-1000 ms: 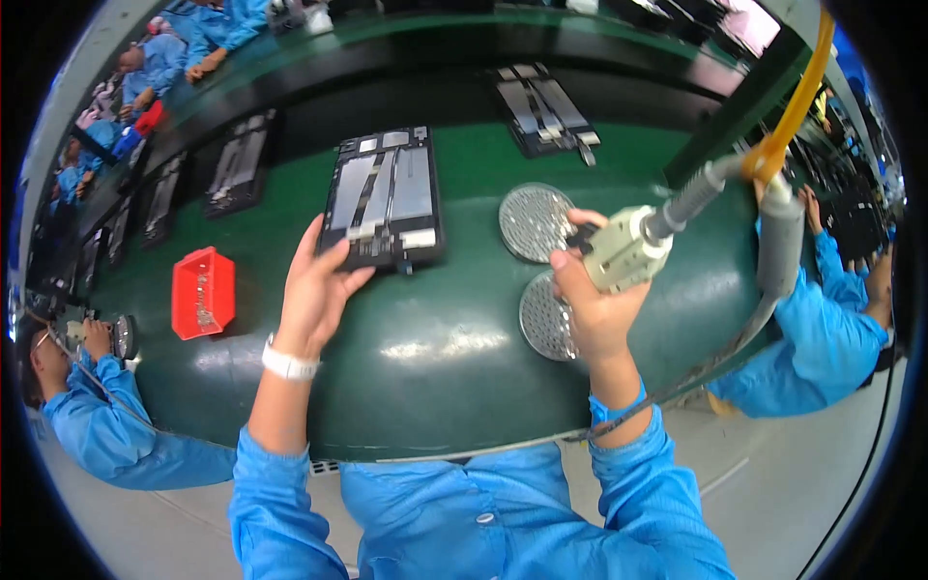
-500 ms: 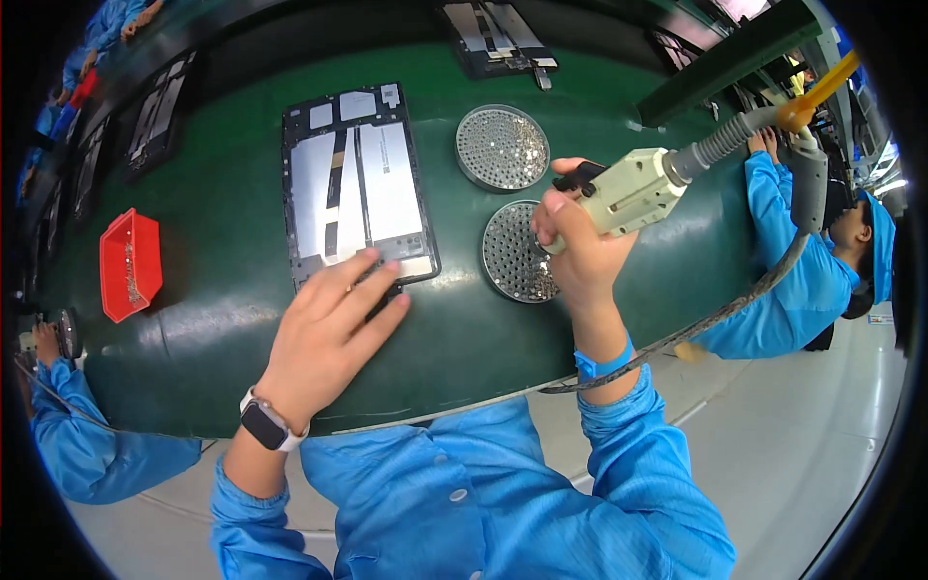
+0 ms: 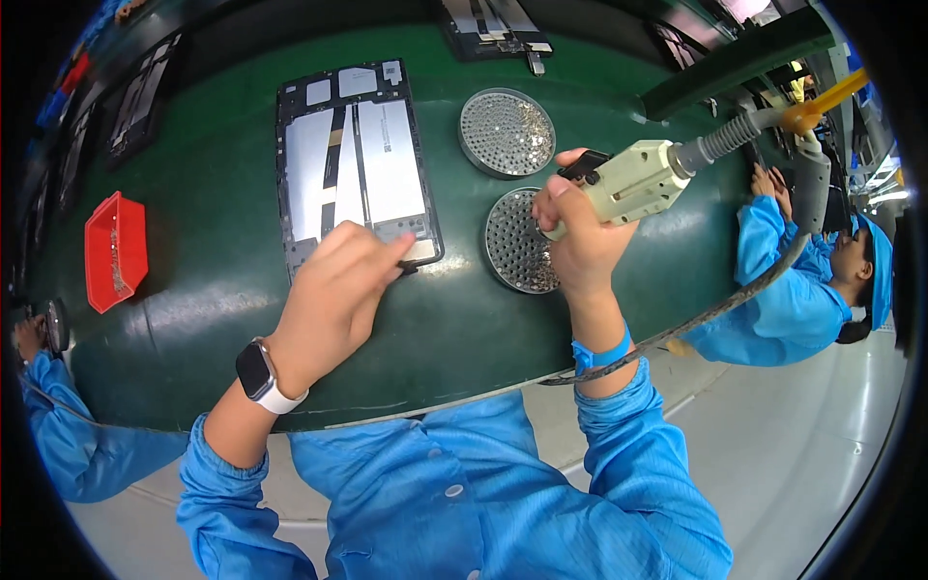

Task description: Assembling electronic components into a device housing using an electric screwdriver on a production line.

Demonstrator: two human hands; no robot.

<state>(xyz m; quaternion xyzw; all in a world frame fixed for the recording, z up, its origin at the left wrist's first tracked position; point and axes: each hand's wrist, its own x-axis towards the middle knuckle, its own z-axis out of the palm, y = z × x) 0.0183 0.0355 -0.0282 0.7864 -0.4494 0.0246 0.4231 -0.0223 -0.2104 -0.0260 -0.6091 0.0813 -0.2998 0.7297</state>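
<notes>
An opened tablet (image 3: 396,184) lies on the green bench, its pale battery panels and dark ribbon strips showing. Over its near edge, my left hand (image 3: 333,304) is bent with fingers drawn together; what the fingertips pinch, if anything, is hidden. My right hand (image 3: 585,232) is wrapped round a cream electric screwdriver (image 3: 638,184) with a ribbed hose at its back end. The tool's tip is out of sight behind my fingers, over the nearer round screw tray (image 3: 510,246). Just beyond sits a second round screw tray (image 3: 507,130), its holes partly filled with shiny screws.
A red bin (image 3: 116,253) with small metal parts stands at the left. More opened tablets lie at the far left and far edge, one (image 3: 493,34) behind the trays. A grey cable (image 3: 715,319) hangs past my right wrist. At the right sits a co-worker (image 3: 788,280) in blue.
My left hand's spread fingers have curled together at the tablet's near edge. My right hand still holds the electric screwdriver by the nearer tray. The whole view has shifted slightly.
</notes>
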